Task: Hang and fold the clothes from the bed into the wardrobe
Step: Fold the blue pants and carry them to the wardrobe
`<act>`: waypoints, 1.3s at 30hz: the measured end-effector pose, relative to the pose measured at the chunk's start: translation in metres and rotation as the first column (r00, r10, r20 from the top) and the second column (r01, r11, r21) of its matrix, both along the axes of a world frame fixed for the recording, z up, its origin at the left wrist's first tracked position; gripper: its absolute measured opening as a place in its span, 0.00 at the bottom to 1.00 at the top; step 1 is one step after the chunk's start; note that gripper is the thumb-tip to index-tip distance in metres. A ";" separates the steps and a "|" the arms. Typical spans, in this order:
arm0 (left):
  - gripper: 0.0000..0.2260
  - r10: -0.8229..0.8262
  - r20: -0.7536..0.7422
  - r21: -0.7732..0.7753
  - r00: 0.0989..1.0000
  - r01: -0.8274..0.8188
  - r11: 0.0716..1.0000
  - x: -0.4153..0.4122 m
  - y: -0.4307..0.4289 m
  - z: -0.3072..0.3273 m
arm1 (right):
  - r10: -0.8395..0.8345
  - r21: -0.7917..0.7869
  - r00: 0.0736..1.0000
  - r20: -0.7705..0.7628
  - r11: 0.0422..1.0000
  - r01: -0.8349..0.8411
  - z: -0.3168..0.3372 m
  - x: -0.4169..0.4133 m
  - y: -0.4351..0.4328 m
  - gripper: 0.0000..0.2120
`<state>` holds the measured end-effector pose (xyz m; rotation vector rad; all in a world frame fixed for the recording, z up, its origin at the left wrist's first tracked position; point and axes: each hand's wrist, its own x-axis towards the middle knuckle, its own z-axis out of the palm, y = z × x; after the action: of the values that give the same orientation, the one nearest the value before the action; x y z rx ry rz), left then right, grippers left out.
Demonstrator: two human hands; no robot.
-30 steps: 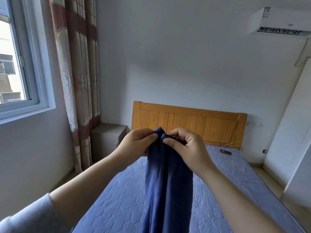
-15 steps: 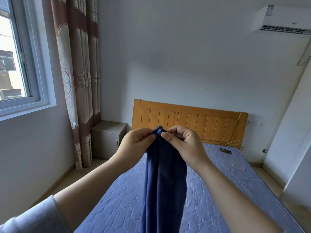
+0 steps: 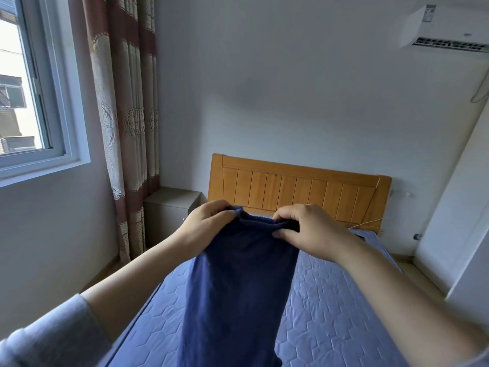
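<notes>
Right now the fingers (image 3: 285, 211) of both hands are curling over the top edge of a dark navy soft cloth garment (image 3: 238, 287). The left hand (image 3: 209, 223) is pinching one corner between thumb and fingertips and the right hand (image 3: 309, 231) is pinching the other, so the edge is sagging slightly between them. The cloth is hanging straight down from this grip in loose vertical folds, in the air above the blue quilted bed (image 3: 338, 300). Its lower end is running out of view, so I cannot tell whether it is touching the mattress. Judging by the drape, it is behaving as a light, limp, matte fabric: not slippery or fragile, but giving no stiffness of its own. Holding it at both top corners is probably suiting it best, since a single pinch would let it bunch. Beyond the hands, an orange slatted wooden headboard (image 3: 291, 186) is standing against the wall.
</notes>
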<state>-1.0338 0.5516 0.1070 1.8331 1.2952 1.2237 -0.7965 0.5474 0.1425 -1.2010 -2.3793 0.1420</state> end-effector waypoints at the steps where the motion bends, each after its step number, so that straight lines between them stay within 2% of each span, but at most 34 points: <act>1: 0.19 -0.013 -0.023 0.006 1.000 0.013 1.000 0.001 0.000 0.000 | -0.030 0.081 0.999 0.026 0.996 0.028 0.000 -0.001 0.001 0.03; 3: 0.24 0.007 -0.073 0.055 0.997 -0.003 0.999 0.005 0.001 0.000 | -0.063 0.207 0.997 0.047 0.977 0.052 -0.001 -0.003 0.003 0.04; 5: 0.25 0.059 -0.098 0.090 0.993 -0.050 0.995 0.005 0.004 0.004 | -0.061 0.286 0.996 0.063 0.958 0.040 -0.003 -0.005 0.004 0.04; 10: 0.14 0.073 -0.157 0.056 0.985 -0.065 0.996 -0.003 0.007 0.008 | -0.019 0.357 0.995 0.096 0.934 -0.017 -0.004 -0.008 0.004 0.09; 13: 0.10 0.045 0.006 0.015 0.999 -0.045 0.999 0.000 0.005 0.010 | 0.034 0.315 0.997 -0.068 0.949 -0.011 -0.009 -0.010 0.005 0.08; 15: 0.09 0.050 0.083 -0.001 0.995 -0.051 0.999 0.003 0.002 0.015 | 0.028 0.282 0.968 -0.249 0.958 0.045 -0.016 -0.012 0.008 0.19; 17: 0.08 0.045 0.110 -0.011 0.993 -0.044 0.999 0.005 0.001 0.020 | -0.047 0.137 0.899 -0.435 0.984 0.118 -0.022 -0.015 0.012 0.31; 18: 0.07 0.040 0.113 -0.008 0.993 -0.039 0.999 0.005 0.000 0.023 | -0.109 -0.024 0.848 -0.519 0.993 0.113 -0.024 -0.017 0.013 0.35; 20: 0.06 0.033 0.111 0.007 0.993 -0.034 0.999 0.004 -0.001 0.029 | -0.208 -0.371 0.754 -0.623 0.927 -0.050 -0.031 -0.019 0.016 0.39; 22: 0.05 0.015 0.115 0.018 0.993 -0.017 1.000 0.001 -0.001 0.033 | -0.190 -0.542 0.708 -0.680 0.781 -0.310 -0.042 -0.017 0.020 0.34; 24: 0.02 -0.027 0.122 0.014 0.992 0.025 1.000 -0.004 -0.003 0.036 | -0.137 -0.570 0.660 -0.739 0.649 -0.504 -0.050 -0.017 0.022 0.30; 27: 0.04 -0.075 0.108 -0.013 0.991 0.077 0.997 -0.011 -0.006 0.039 | -0.135 -0.610 0.659 -0.740 0.547 -0.573 -0.050 -0.027 0.022 0.32; 29: 0.04 -0.074 0.101 -0.024 0.992 0.077 0.997 -0.015 -0.006 0.041 | -0.114 -0.627 0.684 -0.721 0.529 -0.572 -0.049 -0.032 0.024 0.30; 30: 0.03 -0.062 0.099 -0.025 0.993 0.065 0.998 -0.017 -0.007 0.041 | -0.119 -0.615 0.665 -0.737 0.527 -0.587 -0.048 -0.032 0.025 0.28; 33: 0.03 0.004 0.088 -0.021 0.996 -0.002 1.000 -0.027 -0.007 0.041 | -0.186 -0.536 0.532 -0.826 0.554 -0.637 -0.042 -0.034 0.027 0.20; 35: 0.04 0.069 0.047 -0.006 0.997 -0.069 0.998 -0.035 -0.006 0.040 | -0.195 -0.502 0.498 -0.845 0.611 -0.612 -0.037 -0.034 0.028 0.18; 36: 0.03 0.096 0.040 -0.003 0.995 -0.096 0.995 -0.039 -0.006 0.039 | -0.172 -0.505 0.525 -0.834 0.623 -0.598 -0.035 -0.034 0.028 0.19; 39: 0.06 0.128 0.059 -0.008 0.990 -0.128 0.992 -0.046 -0.007 0.039 | -0.045 -0.561 0.686 -0.726 0.615 -0.554 -0.033 -0.041 0.026 0.19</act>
<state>-1.0796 0.5449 0.1458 1.7192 1.3988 1.3312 -0.8373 0.5738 0.1098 -0.7939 -1.7681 1.5603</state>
